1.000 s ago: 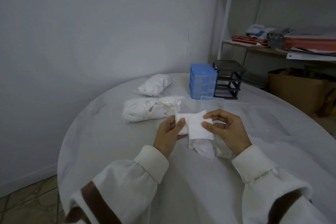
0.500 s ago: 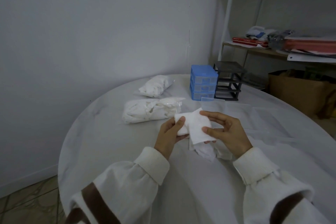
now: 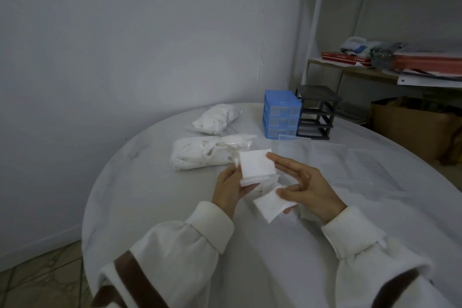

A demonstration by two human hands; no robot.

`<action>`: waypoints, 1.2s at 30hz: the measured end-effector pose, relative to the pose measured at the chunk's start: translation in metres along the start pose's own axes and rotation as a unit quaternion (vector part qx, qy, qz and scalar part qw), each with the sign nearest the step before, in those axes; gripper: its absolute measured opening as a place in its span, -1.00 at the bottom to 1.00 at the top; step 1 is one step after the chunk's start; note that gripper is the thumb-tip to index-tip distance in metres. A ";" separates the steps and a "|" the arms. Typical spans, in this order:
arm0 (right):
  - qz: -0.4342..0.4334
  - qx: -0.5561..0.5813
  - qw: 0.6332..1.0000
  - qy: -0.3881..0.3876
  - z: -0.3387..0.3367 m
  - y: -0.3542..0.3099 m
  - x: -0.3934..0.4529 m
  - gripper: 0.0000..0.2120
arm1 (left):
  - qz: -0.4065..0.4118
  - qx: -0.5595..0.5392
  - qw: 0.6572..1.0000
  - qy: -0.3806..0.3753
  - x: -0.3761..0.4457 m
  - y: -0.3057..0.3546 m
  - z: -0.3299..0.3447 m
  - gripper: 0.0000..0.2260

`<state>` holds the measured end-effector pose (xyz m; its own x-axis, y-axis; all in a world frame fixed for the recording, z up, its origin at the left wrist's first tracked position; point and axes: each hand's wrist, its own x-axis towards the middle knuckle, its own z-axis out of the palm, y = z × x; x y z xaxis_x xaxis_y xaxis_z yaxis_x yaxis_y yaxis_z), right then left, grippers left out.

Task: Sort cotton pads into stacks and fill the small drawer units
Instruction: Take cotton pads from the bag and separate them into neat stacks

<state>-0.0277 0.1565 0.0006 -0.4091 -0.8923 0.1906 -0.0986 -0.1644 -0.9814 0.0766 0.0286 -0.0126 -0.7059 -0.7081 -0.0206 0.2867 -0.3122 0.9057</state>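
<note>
- The left hand (image 3: 228, 186) grips a small stack of square white cotton pads (image 3: 256, 166), thumb along its near-left edge, fingers curled beneath; the stack tilts up with its face toward the camera.
- The right hand (image 3: 308, 186) pinches one loose white cotton pad (image 3: 272, 205) between thumb and a lower finger, while its index and middle fingers reach straight out toward 10 o'clock, their tips just beside the stack's right edge.
- The loose pad hangs at 5 o'clock from the stack, close but apart from it, its long axis running from 8 to 2 o'clock. My reading is that it goes onto the stack next, so the right hand must carry it up toward 11 o'clock and turn it square with the stack's edges.
- Under the hands lies a pile of more white pads (image 3: 271, 184), mostly hidden.
- On the round white table (image 3: 150, 207), at 10 o'clock from the hands, lies a clear plastic bag stuffed with white pads (image 3: 200, 155); a second such bag (image 3: 216, 120) lies beyond it.
- At 12 to 1 o'clock, well apart from the hands, stands a blue plastic three-drawer unit (image 3: 281, 114), touching a black drawer frame (image 3: 316, 112) on its right, whose slots look empty.
- A clear plastic drawer (image 3: 290, 137) seems to lie before the blue unit; the right hand is the nearer to both units.
</note>
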 end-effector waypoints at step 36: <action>-0.061 -0.011 0.998 0.005 0.005 0.006 0.005 -0.81 | 0.065 0.149 0.983 -0.079 -0.006 -0.010 -0.001 -0.85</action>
<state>-0.0255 0.1487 -0.0043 -0.4028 -0.8617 0.3087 -0.1682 -0.2618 -0.9503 0.0783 0.0352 -0.0217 -0.7743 -0.6150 0.1491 0.1955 -0.0083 0.9807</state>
